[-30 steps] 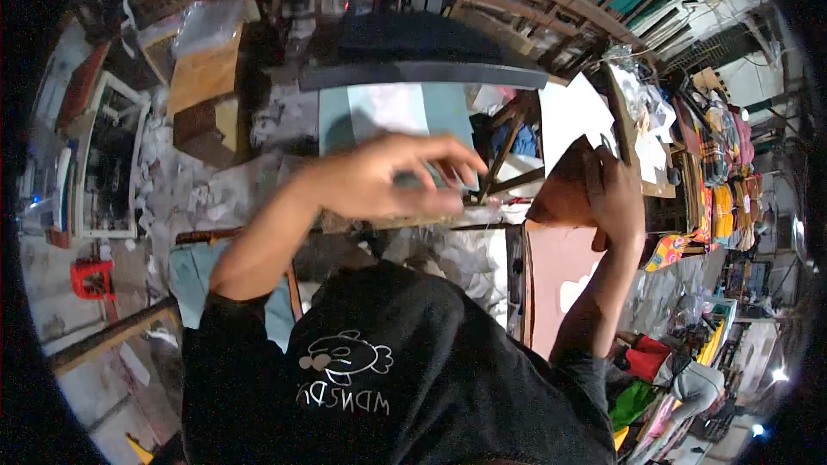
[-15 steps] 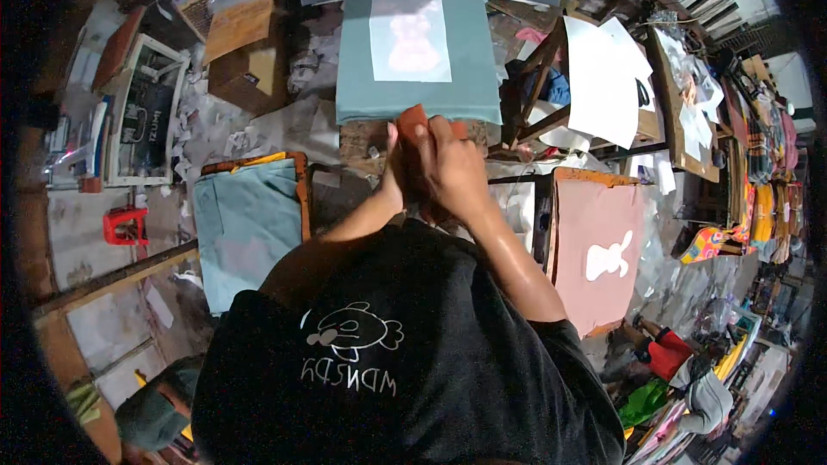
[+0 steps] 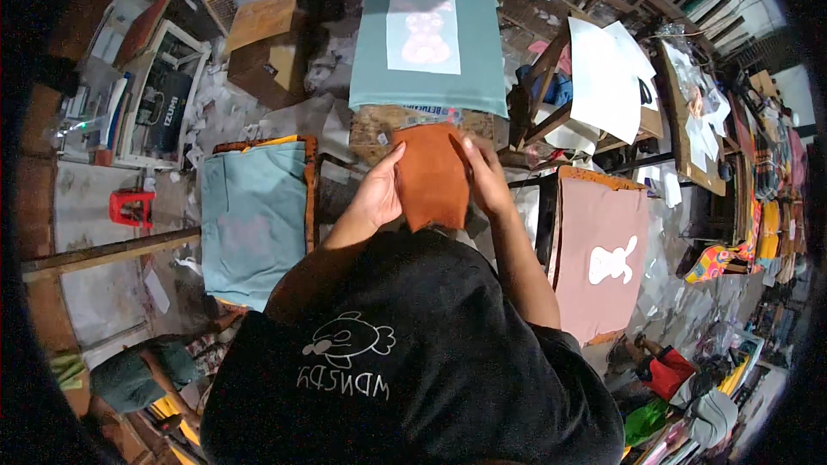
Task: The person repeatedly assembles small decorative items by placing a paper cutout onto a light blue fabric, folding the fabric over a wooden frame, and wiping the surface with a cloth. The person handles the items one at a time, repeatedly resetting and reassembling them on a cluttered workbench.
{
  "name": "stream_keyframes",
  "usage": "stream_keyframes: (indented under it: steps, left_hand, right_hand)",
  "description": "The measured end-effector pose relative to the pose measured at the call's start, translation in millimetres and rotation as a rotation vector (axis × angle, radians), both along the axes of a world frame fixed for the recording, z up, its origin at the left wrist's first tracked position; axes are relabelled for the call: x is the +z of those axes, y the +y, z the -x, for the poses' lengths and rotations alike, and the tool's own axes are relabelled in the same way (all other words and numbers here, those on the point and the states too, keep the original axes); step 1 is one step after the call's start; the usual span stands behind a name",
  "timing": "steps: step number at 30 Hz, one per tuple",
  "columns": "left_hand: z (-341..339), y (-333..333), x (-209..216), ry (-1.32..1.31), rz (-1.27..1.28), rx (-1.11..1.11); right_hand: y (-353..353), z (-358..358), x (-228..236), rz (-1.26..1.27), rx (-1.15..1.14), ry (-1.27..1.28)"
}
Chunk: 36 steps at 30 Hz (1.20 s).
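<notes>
"Orange-brown, roughly rectangular, cloth-like pad (image 3: pixel 432 174): where is it, and what supports it?"

"In front of the wearer's black cotton-like T-shirt (image 3: pixel 465 336), near the front of the brown wooden worktop (image 3: pixel 369 148); whether it touches the wood cannot be told. The left hand (image 3: pixel 380 185) is closed on its left edge and the right hand (image 3: pixel 488 179) on its right, thumbs on the upper face; the fingers beneath are mostly hidden."

"What makes this two-handed hold a sound one?"

"Matched pressure, in all likelihood. A light outward pull should hold the face flat; squeezing inward would probably buckle the middle. The lower corners lie outside both grips and may curl, so the thumbs might serve better set slightly nearer the centre of each edge."

"Which neighbours call for care?"

"Beyond the pad, a smooth grey-green fabric panel (image 3: pixel 370 52) bears a white rectangular sheet with a pinkish figure (image 3: pixel 396 34). The sheet may be loose, so a trailing corner could shift it. At right, a dusty-pink fabric panel with a white rabbit shape (image 3: pixel 594 293) lies near the forearm; elbows are best held in."
</notes>
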<state>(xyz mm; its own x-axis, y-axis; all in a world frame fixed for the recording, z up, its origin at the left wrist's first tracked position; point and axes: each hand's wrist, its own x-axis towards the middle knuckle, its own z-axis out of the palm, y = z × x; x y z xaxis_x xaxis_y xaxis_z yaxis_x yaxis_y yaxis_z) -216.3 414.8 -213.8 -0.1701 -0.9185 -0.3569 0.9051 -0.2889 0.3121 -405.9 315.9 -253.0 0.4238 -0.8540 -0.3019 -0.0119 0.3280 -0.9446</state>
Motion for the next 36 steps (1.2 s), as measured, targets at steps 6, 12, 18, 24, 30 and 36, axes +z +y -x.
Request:
stream_keyframes:
  steps: [6, 12, 18, 24, 30, 36]
  left_hand:
    - [-30.7, -12.4, -13.3, -0.001, -0.049, -0.138]
    - [-77.0, 12.0, -25.4, -0.529, -0.085, -0.132]
    - [-164.3, 54.0, -137.9, -0.638, 0.126, -0.306]
    - [-259.4, 63.5, -242.2, -1.928, -0.258, 0.147]
    - [-287.3, 56.9, -243.9, -2.703, -0.536, -0.203]
    - [-291.7, 44.9, -258.8, -2.71, -0.511, -0.067]
  right_hand:
    - [31.6, -27.4, -6.5, -0.666, 0.16, -0.826]
    - [22.6, -88.8, 5.1, -0.81, 0.139, -0.466]
    - [-55.4, -107.3, -9.9, -0.347, -0.239, -0.284]
    - [-199.7, -211.5, -8.6, 1.31, 0.054, 0.374]
    - [-244.0, -218.9, -130.0, 1.32, 0.415, 1.005]
    - [-364.3, -258.7, -147.0, 0.921, 0.092, 0.81]
